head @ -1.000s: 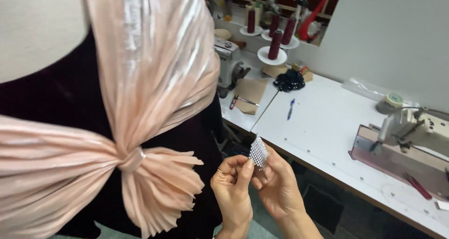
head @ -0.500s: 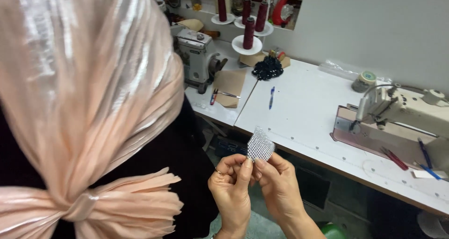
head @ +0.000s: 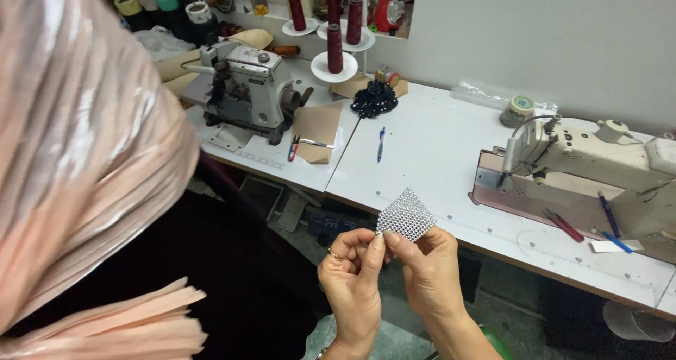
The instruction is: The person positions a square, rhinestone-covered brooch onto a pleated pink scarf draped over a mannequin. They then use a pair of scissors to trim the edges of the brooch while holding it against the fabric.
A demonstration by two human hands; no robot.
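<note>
We hold a small patch of silvery rhinestone mesh (head: 405, 214) up in front of us, pinched by its lower edge between both hands. Our left hand (head: 353, 274), a ring on one finger, grips it with thumb and fingertips; our right hand (head: 431, 270) closes on it just beside, so the patch stands spread and tilted like a diamond, its face open to view. It hangs in the air before the edge of the white desk (head: 436, 149), not resting on it.

Beyond, on the desk, lie a blue pen (head: 380, 143) and a heap of black beads (head: 373, 98). To the right stands a cream sewing machine (head: 598, 156) with pens beside it; to the left an overlock machine (head: 243, 85) with dark red thread cones (head: 335, 47) behind it. At our left, pleated peach fabric (head: 77, 156) drapes over a black garment (head: 211, 275).
</note>
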